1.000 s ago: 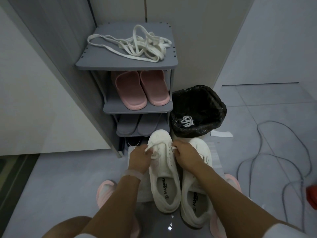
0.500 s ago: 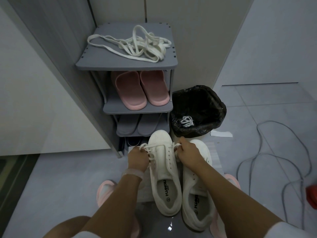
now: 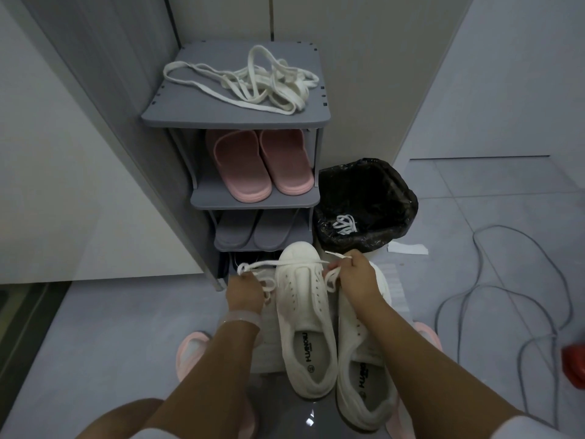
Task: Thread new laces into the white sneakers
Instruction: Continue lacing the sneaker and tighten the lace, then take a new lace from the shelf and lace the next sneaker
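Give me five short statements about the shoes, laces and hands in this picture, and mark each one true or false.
1. Both hands hold the lace stretched across the left sneaker. True: left hand and right hand each pinch an end.
2. The pink slippers sit on the rack's top shelf. False: second shelf; the top shelf holds loose laces.
3. The black bin is empty. False: a white lace lies inside.
4. The right sneaker shows no lace. True.
5. Gray slippers sit under the pink ones. True.

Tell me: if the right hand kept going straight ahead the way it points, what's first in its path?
Probably the black bin: the right hand points away from the person, at its near rim. Depth is unclear.
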The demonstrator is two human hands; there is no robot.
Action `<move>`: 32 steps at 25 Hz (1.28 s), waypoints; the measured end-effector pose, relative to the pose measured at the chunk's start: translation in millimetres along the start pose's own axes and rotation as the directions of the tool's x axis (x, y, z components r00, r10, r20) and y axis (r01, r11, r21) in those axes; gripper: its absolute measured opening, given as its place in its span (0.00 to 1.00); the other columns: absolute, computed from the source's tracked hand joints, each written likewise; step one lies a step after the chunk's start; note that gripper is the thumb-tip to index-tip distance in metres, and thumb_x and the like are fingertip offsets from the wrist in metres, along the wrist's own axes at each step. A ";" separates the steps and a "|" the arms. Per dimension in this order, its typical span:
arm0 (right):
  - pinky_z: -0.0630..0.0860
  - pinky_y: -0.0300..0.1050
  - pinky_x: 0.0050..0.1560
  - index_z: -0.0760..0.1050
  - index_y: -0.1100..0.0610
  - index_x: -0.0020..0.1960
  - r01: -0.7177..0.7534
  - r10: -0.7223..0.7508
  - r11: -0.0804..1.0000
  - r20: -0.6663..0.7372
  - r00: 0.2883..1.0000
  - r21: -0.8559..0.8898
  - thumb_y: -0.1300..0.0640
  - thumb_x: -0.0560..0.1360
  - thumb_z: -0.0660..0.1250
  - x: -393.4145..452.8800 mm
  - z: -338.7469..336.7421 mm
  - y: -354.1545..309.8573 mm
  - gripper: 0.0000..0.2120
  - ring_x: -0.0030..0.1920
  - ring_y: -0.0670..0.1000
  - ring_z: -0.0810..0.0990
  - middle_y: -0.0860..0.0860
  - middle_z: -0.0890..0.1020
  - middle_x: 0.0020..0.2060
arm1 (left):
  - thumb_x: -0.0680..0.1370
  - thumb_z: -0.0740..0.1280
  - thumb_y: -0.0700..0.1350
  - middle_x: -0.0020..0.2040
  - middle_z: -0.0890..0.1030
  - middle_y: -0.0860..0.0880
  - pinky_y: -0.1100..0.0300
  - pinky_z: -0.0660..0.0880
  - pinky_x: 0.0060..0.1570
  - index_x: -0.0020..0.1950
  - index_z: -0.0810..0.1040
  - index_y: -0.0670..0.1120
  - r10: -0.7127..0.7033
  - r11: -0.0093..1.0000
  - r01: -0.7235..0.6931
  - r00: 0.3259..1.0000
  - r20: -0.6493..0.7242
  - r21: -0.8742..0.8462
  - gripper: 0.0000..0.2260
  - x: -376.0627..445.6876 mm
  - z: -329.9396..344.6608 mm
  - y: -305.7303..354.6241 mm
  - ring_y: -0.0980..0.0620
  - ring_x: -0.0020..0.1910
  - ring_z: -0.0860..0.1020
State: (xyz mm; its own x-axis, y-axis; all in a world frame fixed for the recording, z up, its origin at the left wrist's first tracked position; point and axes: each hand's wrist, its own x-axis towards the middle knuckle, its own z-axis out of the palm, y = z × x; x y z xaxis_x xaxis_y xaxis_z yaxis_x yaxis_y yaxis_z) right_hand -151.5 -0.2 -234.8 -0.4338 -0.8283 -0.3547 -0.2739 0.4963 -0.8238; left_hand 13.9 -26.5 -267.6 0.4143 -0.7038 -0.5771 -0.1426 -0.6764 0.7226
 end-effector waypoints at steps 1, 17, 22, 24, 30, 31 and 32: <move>0.70 0.32 0.31 0.69 0.63 0.41 0.010 -0.009 0.999 -0.005 1.000 0.034 0.65 0.78 0.52 -1.6 1.3 -1.7 0.10 0.36 0.51 0.76 0.56 0.79 0.38 | 0.81 0.53 0.42 0.55 0.77 0.33 0.49 0.75 0.53 0.59 0.70 0.33 0.078 0.997 -0.078 0.996 -0.031 0.000 0.14 -5.3 -1.2 5.5 0.37 0.52 0.77; 0.76 0.36 0.36 0.74 0.55 0.56 -0.085 -0.169 0.882 0.478 0.862 0.463 0.62 0.79 0.57 -29.9 -16.0 -63.7 0.10 0.43 0.47 0.80 0.52 0.80 0.45 | 0.75 0.59 0.52 0.49 0.78 0.45 0.59 0.71 0.48 0.49 0.81 0.43 0.695 0.491 -0.829 0.558 0.453 0.269 0.17 -68.8 -7.2 69.5 0.47 0.48 0.75; 0.75 0.39 0.38 0.75 0.59 0.47 -0.126 -0.095 0.905 0.481 0.872 0.406 0.64 0.78 0.60 -24.5 -30.1 -54.2 0.06 0.39 0.49 0.78 0.54 0.79 0.39 | 0.76 0.65 0.42 0.48 0.77 0.49 0.68 0.70 0.44 0.47 0.79 0.49 0.540 0.699 -0.695 0.668 0.513 0.170 0.04 -88.8 -15.3 75.1 0.52 0.46 0.75; 0.72 0.38 0.35 0.77 0.60 0.48 -0.028 -0.014 0.995 0.421 0.907 0.093 0.61 0.78 0.61 -24.7 -34.1 -47.6 0.06 0.35 0.48 0.75 0.53 0.77 0.35 | 0.76 0.64 0.39 0.47 0.77 0.52 0.62 0.72 0.45 0.45 0.76 0.51 0.530 0.767 -0.630 0.729 0.434 0.121 0.07 -89.9 -22.3 81.8 0.55 0.44 0.75; 0.73 0.44 0.49 0.69 0.55 0.67 0.034 -0.022 0.899 -0.032 0.999 0.436 0.63 0.79 0.56 9.3 -56.7 -90.2 0.18 0.52 0.52 0.76 0.52 0.77 0.54 | 0.77 0.59 0.35 0.41 0.77 0.49 0.60 0.71 0.40 0.43 0.76 0.47 0.558 0.808 -0.589 0.775 0.296 0.020 0.10 -87.4 -21.3 84.1 0.50 0.42 0.76; 0.71 0.44 0.54 0.64 0.52 0.71 0.062 -0.051 0.862 -0.036 0.998 0.504 0.63 0.79 0.56 18.7 -66.1 -100.5 0.22 0.57 0.51 0.74 0.50 0.74 0.59 | 0.77 0.58 0.35 0.43 0.78 0.48 0.61 0.71 0.39 0.42 0.76 0.49 0.550 0.798 -0.601 0.754 0.360 0.040 0.12 -86.6 -18.7 80.3 0.49 0.43 0.76; 0.69 0.43 0.58 0.62 0.51 0.73 0.084 -0.083 0.875 -0.022 0.996 0.478 0.64 0.79 0.56 23.6 -73.0 -108.9 0.24 0.60 0.49 0.72 0.48 0.72 0.63 | 0.77 0.57 0.34 0.45 0.78 0.48 0.61 0.71 0.39 0.42 0.76 0.51 0.540 0.781 -0.621 0.726 0.426 0.067 0.14 -85.1 -17.1 77.5 0.47 0.44 0.77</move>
State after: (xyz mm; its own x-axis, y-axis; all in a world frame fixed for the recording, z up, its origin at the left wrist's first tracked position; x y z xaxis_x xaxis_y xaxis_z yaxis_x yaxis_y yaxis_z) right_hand -194.6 -54.8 -121.2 -0.4283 -0.8607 -0.2751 0.1341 0.2406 -0.9613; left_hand -17.1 -15.3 -156.0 -0.1591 -0.9687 -0.1903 -0.4290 -0.1057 0.8971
